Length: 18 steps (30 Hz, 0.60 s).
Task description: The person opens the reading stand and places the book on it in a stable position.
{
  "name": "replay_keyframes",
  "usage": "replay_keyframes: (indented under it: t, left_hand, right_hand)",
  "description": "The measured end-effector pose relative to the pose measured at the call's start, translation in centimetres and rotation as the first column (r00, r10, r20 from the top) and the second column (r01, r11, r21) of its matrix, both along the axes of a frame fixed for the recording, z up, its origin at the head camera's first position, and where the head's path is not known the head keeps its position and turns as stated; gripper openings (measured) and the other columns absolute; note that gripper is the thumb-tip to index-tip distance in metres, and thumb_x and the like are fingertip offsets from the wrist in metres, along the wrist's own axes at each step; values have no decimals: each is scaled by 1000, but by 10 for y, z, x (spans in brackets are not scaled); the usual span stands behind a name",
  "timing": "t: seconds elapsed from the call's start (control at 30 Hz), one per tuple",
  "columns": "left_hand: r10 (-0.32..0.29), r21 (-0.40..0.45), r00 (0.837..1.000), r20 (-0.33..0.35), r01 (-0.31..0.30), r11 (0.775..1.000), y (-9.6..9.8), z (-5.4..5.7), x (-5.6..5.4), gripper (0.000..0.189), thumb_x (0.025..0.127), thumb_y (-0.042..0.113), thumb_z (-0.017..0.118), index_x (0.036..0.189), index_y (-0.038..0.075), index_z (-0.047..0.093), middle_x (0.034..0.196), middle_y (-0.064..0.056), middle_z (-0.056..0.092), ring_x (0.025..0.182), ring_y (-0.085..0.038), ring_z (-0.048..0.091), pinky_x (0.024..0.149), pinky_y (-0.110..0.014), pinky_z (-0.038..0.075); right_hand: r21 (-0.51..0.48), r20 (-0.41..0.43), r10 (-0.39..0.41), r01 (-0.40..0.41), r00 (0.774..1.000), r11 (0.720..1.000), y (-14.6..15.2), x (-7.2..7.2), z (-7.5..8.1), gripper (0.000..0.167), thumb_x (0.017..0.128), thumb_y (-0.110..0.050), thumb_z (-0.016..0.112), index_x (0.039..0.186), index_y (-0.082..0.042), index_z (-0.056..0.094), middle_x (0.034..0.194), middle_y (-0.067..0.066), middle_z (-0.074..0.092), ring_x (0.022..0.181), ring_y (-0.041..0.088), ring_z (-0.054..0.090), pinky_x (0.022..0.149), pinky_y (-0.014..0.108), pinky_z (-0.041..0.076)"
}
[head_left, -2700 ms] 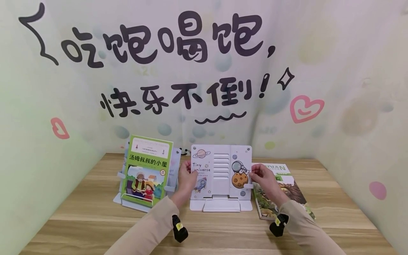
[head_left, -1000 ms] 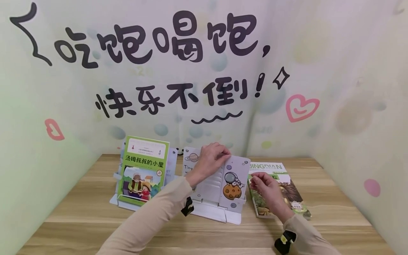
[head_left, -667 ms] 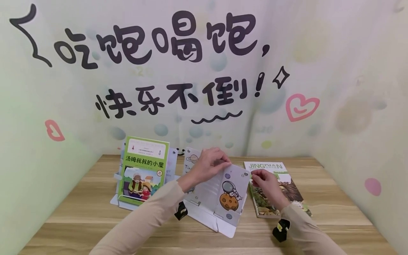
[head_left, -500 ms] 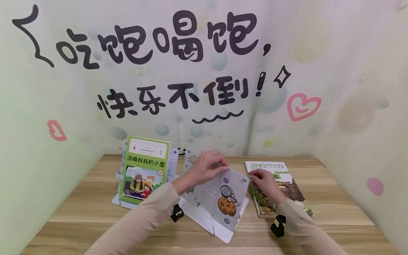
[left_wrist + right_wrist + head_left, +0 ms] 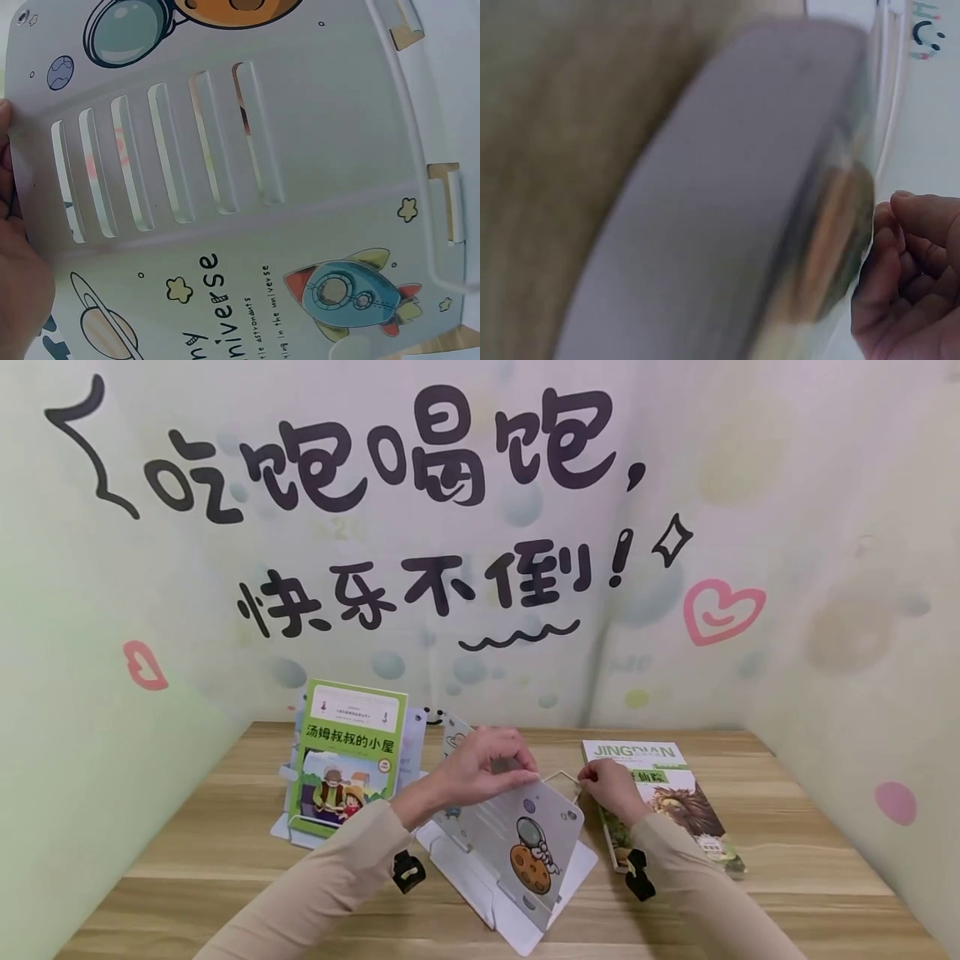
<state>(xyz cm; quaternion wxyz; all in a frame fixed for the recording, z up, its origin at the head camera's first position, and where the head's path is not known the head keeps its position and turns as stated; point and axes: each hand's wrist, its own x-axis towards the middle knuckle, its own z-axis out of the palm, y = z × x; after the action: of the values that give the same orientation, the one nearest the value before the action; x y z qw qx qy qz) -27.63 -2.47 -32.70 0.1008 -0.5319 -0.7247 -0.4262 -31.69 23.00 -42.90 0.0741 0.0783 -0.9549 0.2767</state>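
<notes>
Backdrop (image 5: 420,531), pale, softly creased — rising behind the far edge of a wood-grained table (image 5: 795,827); printed with bold black Chinese lettering (image 5: 450,468), pink hearts (image 5: 717,617), faint bubbles (image 5: 470,670). Pale side walls (image 5: 75,760) beyond the surface's left and right edges — greenish tint on the left. Soft, even lighting.

The left-wrist view's edges crop the book stand (image 5: 337,127).

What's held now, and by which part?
Left hand holds the book stand by its top edge; right hand appears to pinch the wire prop behind it.
</notes>
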Motion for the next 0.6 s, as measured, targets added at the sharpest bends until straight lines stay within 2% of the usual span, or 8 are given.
replay_keyframes:
  t: [0.2, 0.37, 0.5, 0.6]
  left_hand:
    - [-34, 14, 998, -43, 35, 999, -1, -1, 0, 4, 83, 4, 68, 80, 6, 67, 78, -4, 66, 74, -8, 58, 69, -21, 49]
    - [-42, 5, 997, -71, 43, 999, -1, -1, 1, 5, 82, 4, 68, 79, 7, 67, 78, -3, 66, 74, -6, 58, 68, -19, 49]
    - [-35, -2, 996, -81, 35, 999, -2, -1, 2, 5, 82, 5, 69, 79, 8, 67, 78, -1, 65, 74, -4, 58, 69, -18, 49]
    - [-35, 0, 997, -74, 35, 999, -2, -1, 3, 5, 82, 5, 69, 79, 8, 67, 78, -2, 65, 74, -5, 58, 70, -19, 48]
  right_hand:
    - [166, 78, -94, 80, 993, 983, -5, -6, 0, 3, 81, -10, 67, 79, -8, 66, 76, 4, 65, 63, 17, 55, 52, 31, 42]
    - [273, 25, -107, 96, 994, 957, -6, -6, 0, 9, 79, -8, 68, 71, -10, 63, 70, 4, 62, 61, 20, 54, 50, 35, 44]
    - [322, -13, -79, 79, 997, 943, -7, -6, -2, 16, 78, -6, 65, 64, -10, 59, 64, 3, 58, 57, 19, 50, 48, 35, 42]
    - [334, -18, -58, 61, 998, 940, -8, -5, -3, 15, 78, -5, 62, 65, -8, 57, 64, 4, 55, 56, 18, 48, 47, 34, 40]
